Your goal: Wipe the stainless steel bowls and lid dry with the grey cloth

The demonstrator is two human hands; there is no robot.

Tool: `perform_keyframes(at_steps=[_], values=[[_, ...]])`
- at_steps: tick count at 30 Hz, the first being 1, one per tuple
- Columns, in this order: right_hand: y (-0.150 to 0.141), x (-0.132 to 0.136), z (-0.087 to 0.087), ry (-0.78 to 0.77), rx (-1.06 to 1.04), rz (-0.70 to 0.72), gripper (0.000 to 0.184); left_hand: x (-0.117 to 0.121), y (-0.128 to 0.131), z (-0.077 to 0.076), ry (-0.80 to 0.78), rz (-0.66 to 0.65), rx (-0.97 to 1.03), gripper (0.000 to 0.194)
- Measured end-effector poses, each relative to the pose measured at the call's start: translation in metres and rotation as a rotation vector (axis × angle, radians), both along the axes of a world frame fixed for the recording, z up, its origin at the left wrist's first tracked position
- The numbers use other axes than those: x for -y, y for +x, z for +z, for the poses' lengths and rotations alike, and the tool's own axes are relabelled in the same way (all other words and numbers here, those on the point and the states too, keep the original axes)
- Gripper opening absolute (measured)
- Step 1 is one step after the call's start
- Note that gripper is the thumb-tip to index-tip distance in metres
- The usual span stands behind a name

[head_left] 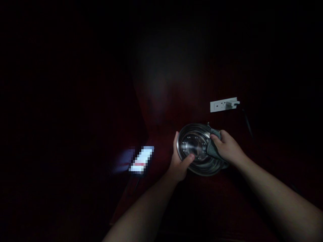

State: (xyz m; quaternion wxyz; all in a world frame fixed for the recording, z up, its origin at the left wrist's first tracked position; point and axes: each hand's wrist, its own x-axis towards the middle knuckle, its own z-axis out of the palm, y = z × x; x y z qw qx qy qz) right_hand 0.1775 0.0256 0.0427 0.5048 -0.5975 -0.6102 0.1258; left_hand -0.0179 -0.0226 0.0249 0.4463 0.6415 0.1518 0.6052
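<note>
A shiny metal bowl (193, 146) is tilted so that its inside faces me. My left hand (180, 164) grips its left side, the thumb over the rim on the inside and the fingers behind. A grey-green cloth (214, 148) lies over the bowl's right rim. Closed around that cloth, my right hand (227, 146) presses it against the rim, thumb on top. The fingers of the right hand under the cloth are partly hidden.
A lit phone (141, 160), its screen blurred out, is to the left of the bowl, with a thin cable below it. Behind the bowl is a white socket panel (223, 105) with a plug in it. A dark red surface lies beneath; the surroundings are very dark.
</note>
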Motion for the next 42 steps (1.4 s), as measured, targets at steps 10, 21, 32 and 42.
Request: perform_keyframes(at_steps=[10, 21, 32, 42], values=[[-0.005, 0.007, 0.007, -0.044, 0.086, -0.093, 0.023, -0.012, -0.007, -0.003, -0.072, -0.048, -0.018, 0.081], [-0.004, 0.007, 0.004, 0.006, 0.112, -0.097, 0.024, -0.013, -0.012, 0.007, 0.012, -0.039, -0.100, 0.083], [0.002, 0.007, 0.005, 0.050, 0.196, -0.042, 0.023, -0.014, -0.018, 0.015, -0.050, -0.067, -0.194, 0.081], [0.005, 0.009, 0.011, 0.039, 0.182, -0.004, 0.025, -0.008, -0.011, 0.006, -0.020, -0.140, -0.165, 0.088]])
